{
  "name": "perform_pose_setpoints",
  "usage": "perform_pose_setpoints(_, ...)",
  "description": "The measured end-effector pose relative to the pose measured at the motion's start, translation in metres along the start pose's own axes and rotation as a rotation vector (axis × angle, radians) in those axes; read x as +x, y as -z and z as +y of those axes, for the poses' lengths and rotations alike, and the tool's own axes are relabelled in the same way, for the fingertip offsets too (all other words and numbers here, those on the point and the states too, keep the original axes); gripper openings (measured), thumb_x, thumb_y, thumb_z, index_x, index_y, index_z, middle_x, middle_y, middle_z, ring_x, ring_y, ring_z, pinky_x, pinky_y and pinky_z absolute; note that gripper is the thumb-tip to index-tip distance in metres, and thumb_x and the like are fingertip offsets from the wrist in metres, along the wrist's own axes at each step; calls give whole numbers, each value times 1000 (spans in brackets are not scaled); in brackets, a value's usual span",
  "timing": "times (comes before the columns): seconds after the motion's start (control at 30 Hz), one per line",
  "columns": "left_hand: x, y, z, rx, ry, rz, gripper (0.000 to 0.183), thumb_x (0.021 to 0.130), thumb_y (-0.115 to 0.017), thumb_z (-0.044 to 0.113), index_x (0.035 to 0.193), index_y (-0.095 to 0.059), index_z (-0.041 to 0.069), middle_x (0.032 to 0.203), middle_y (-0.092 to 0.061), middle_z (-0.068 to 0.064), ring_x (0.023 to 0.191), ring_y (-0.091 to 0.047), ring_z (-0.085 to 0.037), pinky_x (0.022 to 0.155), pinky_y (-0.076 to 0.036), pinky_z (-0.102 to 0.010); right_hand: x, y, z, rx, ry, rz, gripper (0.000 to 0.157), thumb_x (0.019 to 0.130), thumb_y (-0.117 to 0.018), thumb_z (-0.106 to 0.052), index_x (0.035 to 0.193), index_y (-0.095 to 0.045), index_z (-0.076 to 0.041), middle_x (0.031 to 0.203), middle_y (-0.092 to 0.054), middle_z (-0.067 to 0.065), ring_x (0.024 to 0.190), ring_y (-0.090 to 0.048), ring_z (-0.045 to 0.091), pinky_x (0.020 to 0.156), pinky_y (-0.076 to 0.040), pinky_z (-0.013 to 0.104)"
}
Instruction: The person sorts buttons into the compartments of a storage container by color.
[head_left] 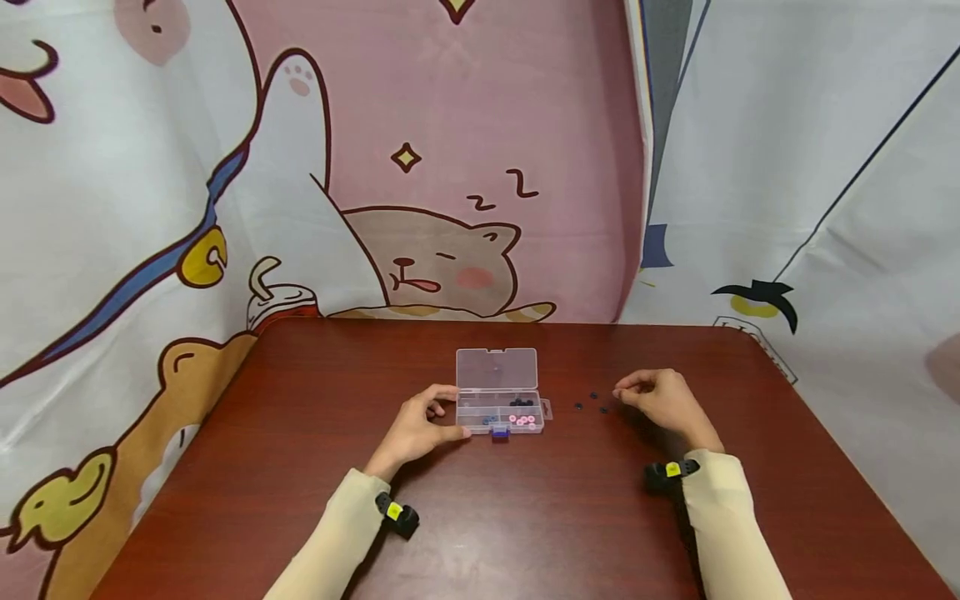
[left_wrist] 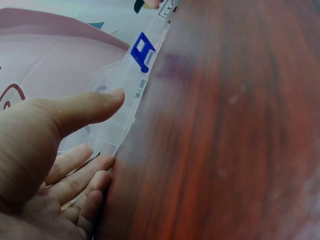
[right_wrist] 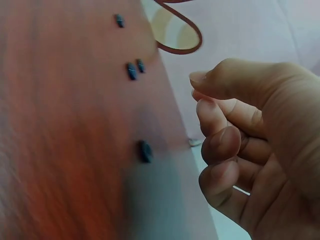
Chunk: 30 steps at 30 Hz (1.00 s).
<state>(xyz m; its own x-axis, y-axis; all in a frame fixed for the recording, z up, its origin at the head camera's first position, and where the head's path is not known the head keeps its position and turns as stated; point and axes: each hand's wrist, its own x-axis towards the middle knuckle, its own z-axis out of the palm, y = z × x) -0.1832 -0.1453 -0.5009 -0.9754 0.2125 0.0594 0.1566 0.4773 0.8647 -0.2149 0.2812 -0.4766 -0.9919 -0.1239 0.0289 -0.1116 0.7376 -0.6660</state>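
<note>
A clear plastic compartment box [head_left: 467,421] stands on the table with its lid [head_left: 497,369] swung open to the back. It holds pink ring-shaped pieces [head_left: 522,420], small black pieces [head_left: 521,402] and blue pieces [head_left: 490,419]. My left hand [head_left: 420,425] grips its left side, thumb at the front corner and fingers along the side. My right hand [head_left: 663,402] hovers right of the box, thumb and index fingertips together, nothing visible between them. Several small black round pieces [right_wrist: 145,151] lie on the table to the left of the right hand.
A blue latch [head_left: 500,435] juts from the box's front edge, and a clear hanging tab [head_left: 547,409] from its right side. The reddish-brown table [head_left: 480,517] reaches back to a printed cartoon cloth [head_left: 480,100]. White cloth [head_left: 810,150] hangs on the right.
</note>
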Motion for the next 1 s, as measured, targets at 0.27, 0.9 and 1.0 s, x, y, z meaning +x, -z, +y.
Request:
perform_pose_setpoints(0.27, 1, -3, 1, -11, -5, 0, 66, 73, -94, 22, 131, -65, 18, 127, -70, -1, 98, -57, -19, 88, -46, -35, -12, 18, 13, -25, -14, 11, 24, 96, -74, -33, 105, -76, -11, 89, -72, 6, 75, -62, 16, 67, -52, 25)
perform_pose_setpoints(0.9, 1, -1, 2, 11, 18, 3, 65, 74, -93, 29, 132, -64, 19, 128, -68, 1, 100, -57, -18, 86, -47, -35, -24, 21, 22, -58, -17, -86, 22, 93, -76, -33, 105, -75, -14, 85, -66, 3, 71, -56, 13, 63, -45, 26)
perform_pose_setpoints(1.0, -1, 0, 2, 11, 22, 4, 65, 75, -93, 29, 132, -64, 19, 128, -68, 1, 100, -57, -19, 87, -46, -36, -25, 19, 26, -49, -11, -113, 17, 94, -76, -26, 104, -75, -13, 84, -66, 3, 71, -57, 12, 64, -45, 25)
